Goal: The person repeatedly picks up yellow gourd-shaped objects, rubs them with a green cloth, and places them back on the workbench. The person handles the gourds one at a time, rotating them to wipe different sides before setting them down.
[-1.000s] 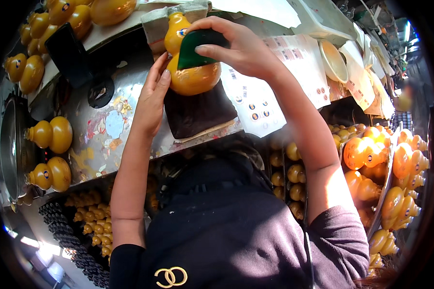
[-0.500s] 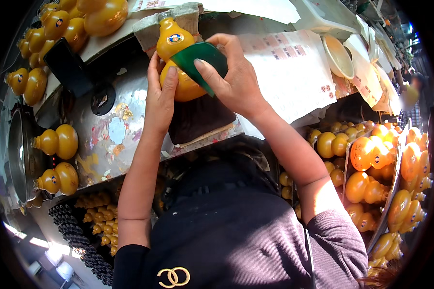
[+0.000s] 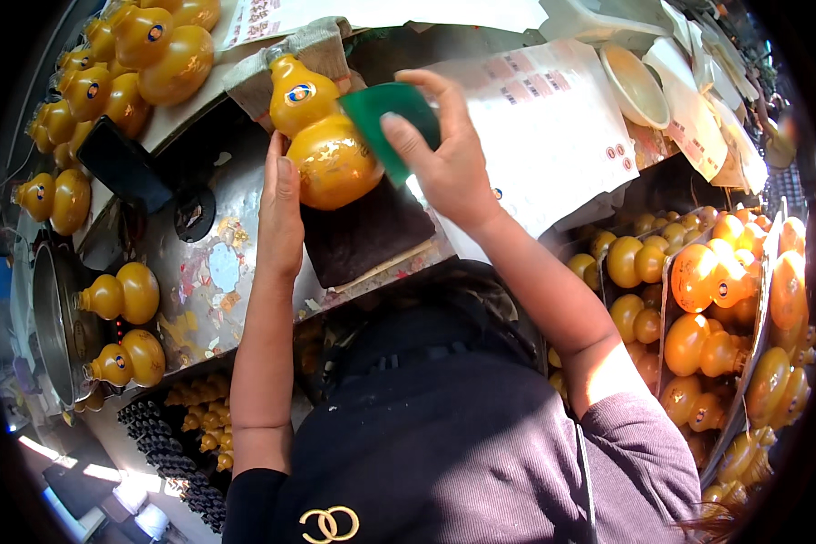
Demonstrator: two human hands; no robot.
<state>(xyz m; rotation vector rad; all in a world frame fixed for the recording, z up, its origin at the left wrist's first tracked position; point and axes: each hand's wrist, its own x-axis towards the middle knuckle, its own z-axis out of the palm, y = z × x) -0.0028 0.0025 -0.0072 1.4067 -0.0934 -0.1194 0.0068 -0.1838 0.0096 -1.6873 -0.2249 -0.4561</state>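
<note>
A yellow gourd-shaped bottle (image 3: 331,168) lies tilted on a dark pad (image 3: 372,240), its clear neck against a folded grey cloth (image 3: 322,50). It bears a small round blue-and-orange sticker, and gold markings glint on its lower bulb. My left hand (image 3: 283,208) cups the bottle's left side, its fingers partly hidden behind it. In my right hand (image 3: 449,150) is a flexible green scraper (image 3: 385,122), pinched between thumb and fingers. Its left edge is at the bottle's right side; whether it touches, I cannot tell.
Printed transfer sheets (image 3: 544,136) cover the bench to the right, beside a shallow bowl (image 3: 635,86). More gourd bottles (image 3: 177,63) stand at the far left, near a phone (image 3: 125,163) and a metal pan (image 3: 59,317). Crates of gourds (image 3: 698,344) are at the right.
The green scraper has moved off the bottle's front to its right side, uncovering the gold markings. My left thumb has come off the bottle's front toward its left side. The view has shifted slightly.
</note>
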